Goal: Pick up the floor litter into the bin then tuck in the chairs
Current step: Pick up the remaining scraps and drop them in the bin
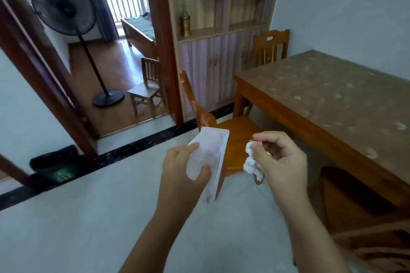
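Observation:
My left hand point(184, 168) grips a white, pale-purple printed carton point(214, 148) together with a crumpled clear plastic piece point(196, 165). My right hand point(281, 162) pinches a crumpled white tissue point(251, 163) that hangs below the fingers. Both hands are held above the light floor. A dark bin with a black liner point(56, 165) stands at the left by the door frame. A wooden chair point(235, 137) stands pulled out from the table point(332, 95), partly hidden behind my hands. Another chair point(269, 47) sits at the table's far end. A third chair point(355, 201) is at the lower right.
A black standing fan point(66, 11) and a small wooden chair point(147, 88) stand beyond the doorway. A wooden cabinet point(213, 60) lines the back wall. A dark tile strip point(133, 146) crosses the floor.

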Available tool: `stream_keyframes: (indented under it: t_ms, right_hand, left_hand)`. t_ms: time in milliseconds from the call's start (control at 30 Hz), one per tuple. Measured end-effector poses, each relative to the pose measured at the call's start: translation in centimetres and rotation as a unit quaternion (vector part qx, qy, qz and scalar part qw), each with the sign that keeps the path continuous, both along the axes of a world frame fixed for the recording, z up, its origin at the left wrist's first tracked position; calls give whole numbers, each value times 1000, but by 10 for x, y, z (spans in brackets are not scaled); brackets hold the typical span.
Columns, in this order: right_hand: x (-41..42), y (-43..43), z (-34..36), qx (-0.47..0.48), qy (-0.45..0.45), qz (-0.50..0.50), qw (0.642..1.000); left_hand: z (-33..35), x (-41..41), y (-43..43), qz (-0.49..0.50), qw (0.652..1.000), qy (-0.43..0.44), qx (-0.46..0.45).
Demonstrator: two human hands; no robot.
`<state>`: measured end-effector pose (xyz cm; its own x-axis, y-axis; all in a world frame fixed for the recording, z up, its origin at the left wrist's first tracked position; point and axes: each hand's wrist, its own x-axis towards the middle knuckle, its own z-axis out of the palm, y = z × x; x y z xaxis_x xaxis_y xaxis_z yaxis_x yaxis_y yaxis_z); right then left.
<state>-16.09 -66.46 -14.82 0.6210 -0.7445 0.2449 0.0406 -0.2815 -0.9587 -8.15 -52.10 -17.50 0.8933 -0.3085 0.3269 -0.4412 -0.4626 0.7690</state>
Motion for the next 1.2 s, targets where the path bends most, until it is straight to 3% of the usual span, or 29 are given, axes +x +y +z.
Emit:
stream_keyframes:
  t_ms: [467, 700, 967, 1200]
  right_hand:
    - [210, 235, -32, 8, 63, 196, 978]
    - [325, 361, -50, 68, 82, 276, 955]
    - [440, 420, -74, 43, 105, 346, 931]
    - [593, 446, -108, 24, 124, 387, 913]
  left_hand:
    - [-48, 147, 250, 169, 983, 60, -42]
    - [-69, 229, 375, 251, 962, 93, -47]
    - [-98, 311, 443, 323, 938, 107, -64]
    - [-118, 450, 458, 344, 927, 142, -46]
